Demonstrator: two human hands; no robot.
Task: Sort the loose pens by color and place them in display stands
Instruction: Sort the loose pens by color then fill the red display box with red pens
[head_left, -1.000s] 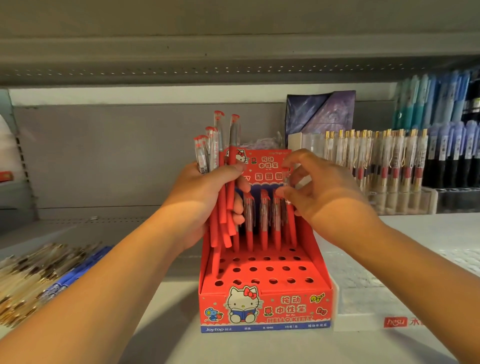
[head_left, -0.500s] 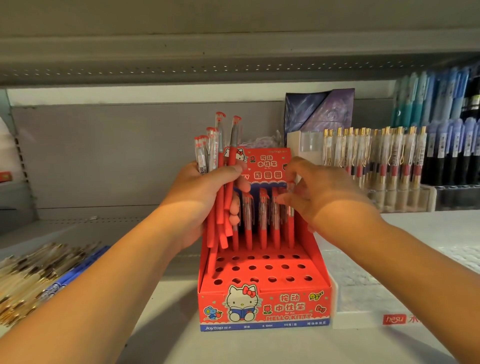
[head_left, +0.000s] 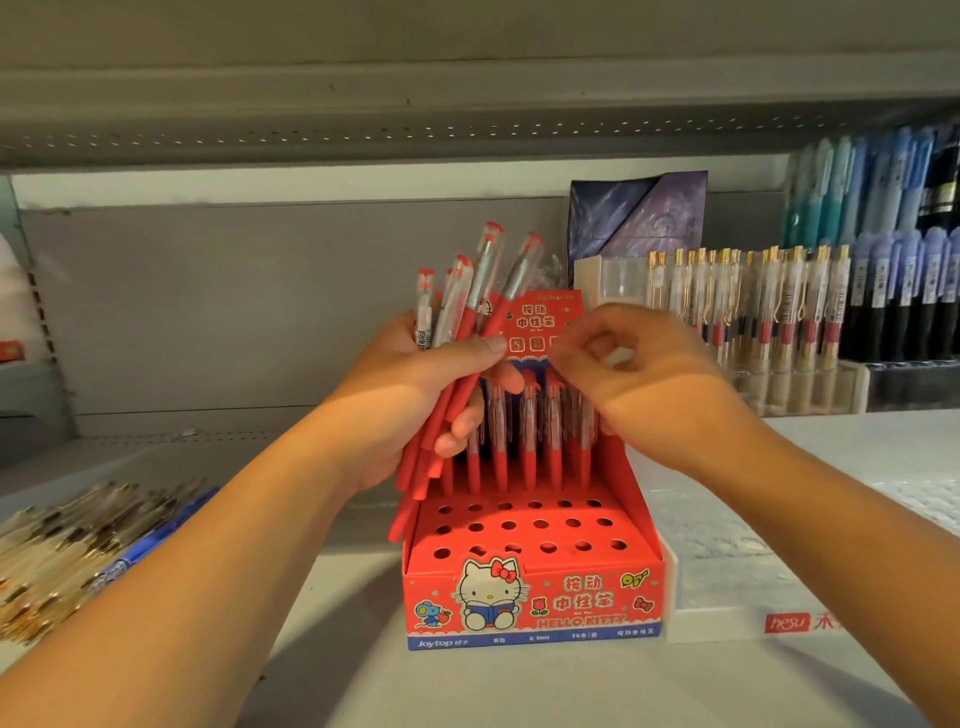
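The bundle of red pens (head_left: 467, 322) is fanned out in the left hand (head_left: 410, 395), fingers and thumb wrapped round the barrels, right at the upper left corner of the red Hello Kitty display stand (head_left: 530, 597). The standing pens (head_left: 527, 436) fill the stand's back, and the front rows of holes are bare. The right hand (head_left: 649, 384) hovers over them, just in front of the stand's header card (head_left: 535, 327). Its fingers are curled with thumb and forefinger close, but it's too blurry to tell if it's got a pen. Risk imo: the fan's lower ends hang loose past the stand's left wall, so one could slip out, or a knuckle could knock the standing pens or bend the card. Room-wise, a white box (head_left: 727, 587) butts up against the stand's right side, a gold-clip pen rack (head_left: 753, 312) stands behind-right, the loose pen pile (head_left: 67, 551) lies well off to the left, and there's open shelf in front.
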